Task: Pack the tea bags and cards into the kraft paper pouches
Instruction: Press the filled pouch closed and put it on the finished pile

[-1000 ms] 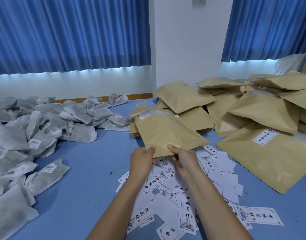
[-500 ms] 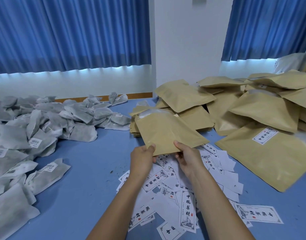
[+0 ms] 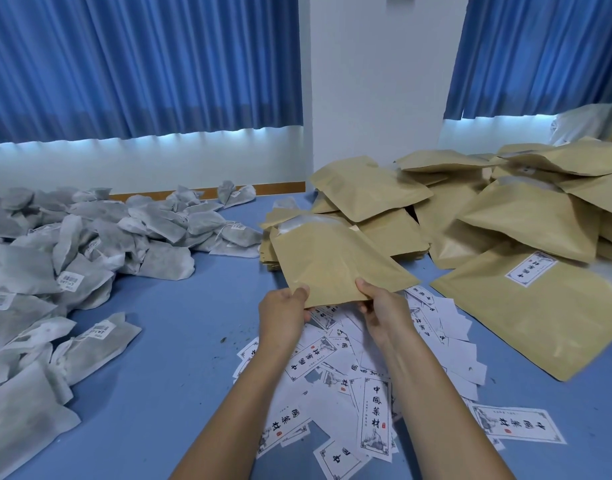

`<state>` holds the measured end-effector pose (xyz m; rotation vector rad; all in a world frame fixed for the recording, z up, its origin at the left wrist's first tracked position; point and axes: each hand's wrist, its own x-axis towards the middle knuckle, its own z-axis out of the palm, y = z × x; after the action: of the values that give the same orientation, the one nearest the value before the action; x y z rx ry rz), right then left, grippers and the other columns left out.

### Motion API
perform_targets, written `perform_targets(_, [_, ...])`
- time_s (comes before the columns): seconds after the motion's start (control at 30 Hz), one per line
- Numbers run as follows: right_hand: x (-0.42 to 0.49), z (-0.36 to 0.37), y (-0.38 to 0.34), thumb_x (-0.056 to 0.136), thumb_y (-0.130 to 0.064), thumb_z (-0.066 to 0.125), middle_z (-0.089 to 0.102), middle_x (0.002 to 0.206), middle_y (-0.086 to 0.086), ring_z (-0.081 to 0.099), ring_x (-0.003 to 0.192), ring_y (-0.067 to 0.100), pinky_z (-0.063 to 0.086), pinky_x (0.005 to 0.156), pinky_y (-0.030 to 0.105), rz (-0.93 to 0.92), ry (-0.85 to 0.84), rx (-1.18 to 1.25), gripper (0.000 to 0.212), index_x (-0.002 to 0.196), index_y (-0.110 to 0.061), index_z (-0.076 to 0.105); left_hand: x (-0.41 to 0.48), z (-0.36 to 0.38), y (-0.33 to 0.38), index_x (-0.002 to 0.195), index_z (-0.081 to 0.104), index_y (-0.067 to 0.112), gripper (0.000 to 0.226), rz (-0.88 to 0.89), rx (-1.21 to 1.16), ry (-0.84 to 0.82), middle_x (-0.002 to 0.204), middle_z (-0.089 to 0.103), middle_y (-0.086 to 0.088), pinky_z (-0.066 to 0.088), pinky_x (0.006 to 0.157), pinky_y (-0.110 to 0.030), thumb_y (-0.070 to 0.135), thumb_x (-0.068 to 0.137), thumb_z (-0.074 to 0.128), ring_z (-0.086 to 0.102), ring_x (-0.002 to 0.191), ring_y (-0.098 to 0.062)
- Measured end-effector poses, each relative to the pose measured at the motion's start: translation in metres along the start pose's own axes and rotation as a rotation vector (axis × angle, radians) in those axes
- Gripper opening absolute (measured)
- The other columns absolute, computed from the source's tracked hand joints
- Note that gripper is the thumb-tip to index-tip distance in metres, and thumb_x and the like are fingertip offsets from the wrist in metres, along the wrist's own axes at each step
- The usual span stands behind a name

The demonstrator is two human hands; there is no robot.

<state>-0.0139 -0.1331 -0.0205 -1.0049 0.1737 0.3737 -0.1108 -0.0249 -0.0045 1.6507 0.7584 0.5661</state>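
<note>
The left hand (image 3: 283, 308) and right hand (image 3: 384, 306) each pinch the near edge of one flat pouch (image 3: 335, 265), thumbs on top. They hold it tilted up and away, probably to ready it for filling; its opening seems to be at the far end, though that is unclear. Under the wrists lie scattered cards (image 3: 377, 410). Left of the hands sit the tea bags (image 3: 90, 244), to the right a heap of pouches (image 3: 526, 220), all on a blue table (image 3: 166, 358) before a white wall (image 3: 373, 81) and blue curtains (image 3: 141, 64).

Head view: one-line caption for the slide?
Left hand and right hand pinch a kraft pouch by its near edge above scattered cards; tea bags heaped left, more pouches piled right.
</note>
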Motion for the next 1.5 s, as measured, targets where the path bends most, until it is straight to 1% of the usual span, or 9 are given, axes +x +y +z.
perform_targets(0.47, [0.000,-0.006,-0.008,0.087,-0.004,0.066,0.059,0.074,0.003,0.043,0.054,0.014,0.038,0.039,0.016,0.009,0.062,-0.036,0.010,0.083,-0.009,0.059,0.004,-0.004,0.000,0.058,0.054,0.015,0.036,-0.005,-0.025,0.029,0.045,0.050,0.004,0.032,0.039,-0.016,0.025,0.093,0.055,0.038,0.030,0.000])
perform_targets(0.63, [0.006,-0.011,-0.011,0.084,-0.002,0.069,0.054,0.072,0.003,0.036,0.051,0.014,0.038,0.050,0.021,0.006,0.166,-0.007,0.019,0.074,-0.009,0.054,0.006,-0.008,-0.001,0.061,0.055,0.017,0.034,-0.018,-0.034,0.042,0.049,0.051,0.004,0.034,0.049,-0.022,0.028,0.093,0.057,0.043,0.041,-0.008])
perform_targets(0.77, [0.004,-0.011,-0.012,0.089,-0.008,0.064,0.053,0.070,0.003,0.040,0.051,0.014,0.037,0.038,0.015,-0.038,0.210,-0.023,0.020,0.072,-0.009,0.053,0.005,-0.007,-0.002,0.061,0.057,0.017,0.034,0.007,0.017,0.060,0.048,0.053,0.006,0.032,0.042,-0.019,0.030,0.092,0.056,0.041,0.039,-0.007])
perform_targets(0.87, [0.004,-0.012,-0.014,0.093,-0.009,0.059,0.052,0.068,0.004,0.042,0.051,0.015,0.038,0.041,0.016,-0.127,0.230,-0.144,0.026,0.068,-0.009,0.051,0.009,-0.011,-0.002,0.062,0.058,0.016,0.032,0.001,-0.061,0.128,0.046,0.055,0.006,0.036,0.045,-0.021,0.025,0.093,0.057,0.044,0.039,-0.007])
perform_targets(1.03, [-0.008,-0.001,-0.011,0.091,0.002,0.054,0.054,0.063,0.009,0.046,0.047,0.014,0.040,0.041,0.017,-0.010,0.010,-0.184,0.012,0.079,0.001,0.055,0.001,0.000,-0.006,0.084,0.058,0.010,0.016,-0.285,-0.634,0.059,0.065,0.061,-0.005,0.045,0.047,-0.023,0.024,0.091,0.062,0.054,0.050,-0.012])
perform_targets(1.1, [-0.013,0.005,-0.007,0.091,0.002,0.053,0.054,0.066,0.011,0.048,0.052,0.016,0.043,0.043,0.018,0.093,-0.136,-0.261,0.010,0.082,0.004,0.056,-0.001,0.008,-0.011,0.088,0.061,0.007,0.016,-0.299,-0.611,-0.009,0.072,0.065,-0.007,0.052,0.050,-0.021,0.023,0.089,0.066,0.060,0.053,-0.012])
perform_targets(1.23, [-0.014,0.008,-0.006,0.092,0.001,0.054,0.055,0.072,0.013,0.048,0.054,0.018,0.045,0.044,0.018,0.181,-0.277,-0.318,0.006,0.087,0.003,0.056,0.005,0.005,-0.011,0.085,0.060,0.002,0.010,-0.212,-0.476,0.048,0.070,0.059,-0.010,0.047,0.044,-0.020,0.009,0.085,0.067,0.057,0.050,-0.016])
perform_targets(1.3, [-0.014,0.006,-0.004,0.093,-0.004,0.057,0.055,0.071,0.011,0.047,0.052,0.016,0.042,0.041,0.018,0.190,-0.318,-0.357,0.007,0.089,0.002,0.056,0.009,0.000,-0.011,0.086,0.059,0.001,0.008,-0.224,-0.469,0.052,0.075,0.060,-0.012,0.051,0.051,-0.024,0.005,0.083,0.065,0.055,0.053,-0.018])
perform_targets(1.5, [-0.007,-0.002,-0.007,0.093,-0.011,0.059,0.051,0.066,0.004,0.036,0.039,0.007,0.027,0.036,0.016,0.107,-0.350,-0.509,0.012,0.094,0.001,0.057,0.026,-0.033,-0.012,0.081,0.058,0.009,0.011,-0.060,-0.350,0.195,0.066,0.063,-0.007,0.045,0.039,-0.017,0.011,0.092,0.057,0.059,0.040,-0.007])
